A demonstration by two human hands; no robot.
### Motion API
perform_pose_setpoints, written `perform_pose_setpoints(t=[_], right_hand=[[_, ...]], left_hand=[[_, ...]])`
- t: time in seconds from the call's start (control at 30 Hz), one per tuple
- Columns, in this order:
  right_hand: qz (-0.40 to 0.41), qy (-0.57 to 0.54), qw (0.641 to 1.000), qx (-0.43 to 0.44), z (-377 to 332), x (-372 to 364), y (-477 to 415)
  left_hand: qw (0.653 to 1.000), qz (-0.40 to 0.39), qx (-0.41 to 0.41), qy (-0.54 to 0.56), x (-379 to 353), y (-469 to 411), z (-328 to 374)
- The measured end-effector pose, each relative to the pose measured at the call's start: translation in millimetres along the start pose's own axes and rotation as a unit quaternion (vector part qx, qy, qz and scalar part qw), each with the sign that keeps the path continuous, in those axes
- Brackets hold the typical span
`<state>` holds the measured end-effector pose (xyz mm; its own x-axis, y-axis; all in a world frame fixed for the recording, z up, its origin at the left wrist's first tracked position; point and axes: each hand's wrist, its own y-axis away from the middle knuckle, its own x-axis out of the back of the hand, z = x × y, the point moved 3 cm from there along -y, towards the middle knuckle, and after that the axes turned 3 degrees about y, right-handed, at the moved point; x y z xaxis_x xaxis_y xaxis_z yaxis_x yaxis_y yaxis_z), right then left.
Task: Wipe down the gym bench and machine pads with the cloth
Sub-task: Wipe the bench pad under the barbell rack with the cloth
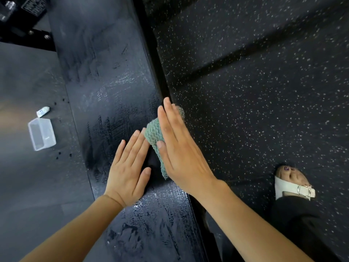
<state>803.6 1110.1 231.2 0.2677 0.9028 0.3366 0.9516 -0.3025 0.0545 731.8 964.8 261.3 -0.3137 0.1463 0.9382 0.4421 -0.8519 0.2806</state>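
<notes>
A long black bench pad (113, 87) runs from the top to the bottom of the head view, with damp streaks on it. A green knitted cloth (154, 135) lies near the pad's right edge. My right hand (179, 152) presses flat on the cloth with straight fingers, covering most of it. My left hand (128, 171) rests flat on the pad just left of the cloth, fingertips touching its edge.
A clear plastic container (42, 134) and a small white tube (43, 111) lie on the grey floor to the left. Black speckled rubber flooring (255, 91) fills the right side. My foot in a white sandal (291, 184) stands at the lower right. Machine frame parts (28, 19) sit top left.
</notes>
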Motion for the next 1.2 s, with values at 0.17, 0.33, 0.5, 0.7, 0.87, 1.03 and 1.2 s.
perform_pose_setpoints(t=[0.17, 0.33, 0.5, 0.7, 0.87, 1.03, 1.2], right_hand=[[-0.033, 0.016, 0.999, -0.011, -2.1, -0.8, 36.6], [-0.026, 0.011, 0.999, -0.015, -4.6, -6.0, 59.9], [-0.03, 0.015, 0.999, -0.009, -2.2, -3.4, 42.9], [-0.016, -0.005, 1.0, -0.005, 0.3, 3.9, -10.8], [0.002, -0.01, 1.0, -0.008, 1.2, 8.4, -49.4], [-0.015, 0.035, 0.999, -0.012, -3.8, 6.5, -26.0], [-0.034, 0.087, 0.996, -0.005, -5.6, 2.8, 15.4]], left_hand=[[1.0, -0.012, 0.012, 0.016, 3.8, -2.1, -0.9], [0.999, -0.029, -0.004, -0.013, 21.8, -25.9, -24.0], [0.998, -0.038, -0.024, -0.035, 41.7, -70.7, -56.6], [0.999, -0.019, -0.04, -0.029, 37.2, -74.9, -62.5], [0.999, -0.016, -0.032, -0.026, 36.2, -76.3, -62.6], [0.999, -0.011, -0.034, -0.028, 35.6, -76.3, -62.8], [0.999, -0.001, -0.041, -0.029, 36.4, -76.8, -62.2]])
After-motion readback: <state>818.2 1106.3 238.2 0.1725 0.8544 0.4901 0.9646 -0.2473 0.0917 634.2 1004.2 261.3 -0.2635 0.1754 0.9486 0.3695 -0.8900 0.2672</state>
